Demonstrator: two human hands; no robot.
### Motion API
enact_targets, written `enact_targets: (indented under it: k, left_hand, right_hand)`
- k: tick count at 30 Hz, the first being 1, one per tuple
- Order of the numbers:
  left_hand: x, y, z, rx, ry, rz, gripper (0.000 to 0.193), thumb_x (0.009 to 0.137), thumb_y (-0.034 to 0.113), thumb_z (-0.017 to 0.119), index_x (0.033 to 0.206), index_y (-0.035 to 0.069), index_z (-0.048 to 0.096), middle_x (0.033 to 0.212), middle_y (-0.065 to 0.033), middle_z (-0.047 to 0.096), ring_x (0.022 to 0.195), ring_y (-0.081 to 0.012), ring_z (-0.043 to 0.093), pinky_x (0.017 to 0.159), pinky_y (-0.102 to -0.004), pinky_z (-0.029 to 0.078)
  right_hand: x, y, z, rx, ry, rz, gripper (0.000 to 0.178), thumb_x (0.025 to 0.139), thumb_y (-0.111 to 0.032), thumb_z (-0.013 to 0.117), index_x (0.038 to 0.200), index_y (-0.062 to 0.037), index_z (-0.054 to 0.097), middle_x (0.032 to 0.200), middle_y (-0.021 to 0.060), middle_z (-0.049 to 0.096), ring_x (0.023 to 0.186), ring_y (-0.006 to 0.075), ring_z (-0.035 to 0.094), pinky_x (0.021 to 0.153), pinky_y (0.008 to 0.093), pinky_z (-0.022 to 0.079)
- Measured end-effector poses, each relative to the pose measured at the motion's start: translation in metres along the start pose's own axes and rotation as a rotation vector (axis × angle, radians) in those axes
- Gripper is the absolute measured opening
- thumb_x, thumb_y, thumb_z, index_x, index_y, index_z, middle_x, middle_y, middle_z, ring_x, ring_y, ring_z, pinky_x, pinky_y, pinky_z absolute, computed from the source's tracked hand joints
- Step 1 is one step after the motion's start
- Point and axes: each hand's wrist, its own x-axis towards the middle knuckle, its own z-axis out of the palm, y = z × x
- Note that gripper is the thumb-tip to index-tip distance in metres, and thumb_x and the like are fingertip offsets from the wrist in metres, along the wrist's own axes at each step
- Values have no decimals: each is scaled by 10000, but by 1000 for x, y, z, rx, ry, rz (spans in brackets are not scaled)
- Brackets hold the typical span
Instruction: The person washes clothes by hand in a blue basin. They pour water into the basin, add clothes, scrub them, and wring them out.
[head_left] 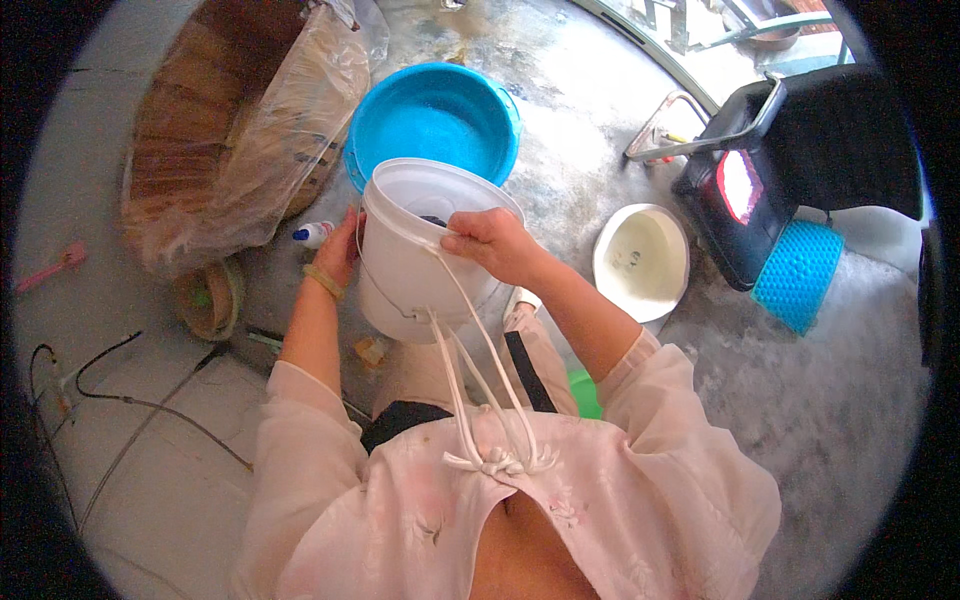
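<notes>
A white plastic bucket [405,270] is in front of me, tilted with its mouth toward the far side, just on the near side of a round blue basin [430,112]. My left hand [339,250] presses round the bucket's left side, its fingers partly hidden. At the right of the rim, my right hand [492,242] is closed, thumb and fingers gripping the edge. A small dark thing [433,220] shows inside the mouth beside those fingers; I cannot make out what it is. The bucket's thin wire handle [385,298] hangs down on my side.
Right of the bucket stands a cream bowl [641,262], then a black chair [745,190] and a blue textured tub [800,275]. A large plastic-wrapped brown object [240,130] fills the far left. Black cables [150,402] lie lower left. A white bottle with a blue cap [314,234] lies near my left hand.
</notes>
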Motion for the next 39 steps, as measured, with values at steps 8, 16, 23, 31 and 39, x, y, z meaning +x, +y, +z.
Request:
enact_targets:
  k: [8, 16, 23, 31, 39]
  left_hand:
    - [17, 28, -24, 254, 44, -12, 618, 876, 536, 392, 1249, 49, 468, 1190, -68, 535, 1073, -193, 500, 920, -307, 363]
    - [57, 27, -34, 271, -37, -122, 597, 893, 513, 374, 1248, 42, 466, 1188, -96, 532, 1050, -207, 509, 897, -316, 386]
    - [69, 36, -36, 190, 2, -222, 607, 882, 523, 396, 1238, 36, 472, 1193, -117, 527, 1055, -219, 508, 885, -332, 396]
    - [91, 31, -42, 406, -5, -182, 688, 862, 587, 371, 1248, 24, 456, 1189, -130, 526, 1050, -223, 510, 885, -340, 395]
    - [114, 12, -72, 535, -28, -141, 750, 858, 621, 317, 1240, -8, 461, 1168, -138, 542, 1061, -228, 508, 885, -312, 387]
  right_hand:
    - [46, 30, 16, 267, 10, 129, 249, 824, -246, 588, 722, -23, 543, 590, 82, 473, 565, 156, 433, 541, 321, 365]
    - [63, 48, 10, 486, 80, 261, 200, 827, -221, 598, 755, -34, 591, 628, -5, 478, 610, 90, 425, 544, 277, 360]
    - [73, 68, -10, 659, 67, 295, 181, 810, -258, 616, 726, -98, 616, 633, -71, 487, 584, 36, 406, 523, 225, 307]
    - [94, 106, -21, 719, 89, 284, 166, 810, -233, 601, 752, -81, 632, 685, -22, 566, 647, 83, 477, 609, 259, 377]
    - [117, 139, -27, 935, 92, 329, 163, 809, -228, 616, 770, -70, 611, 713, -9, 576, 639, 76, 499, 601, 215, 403]
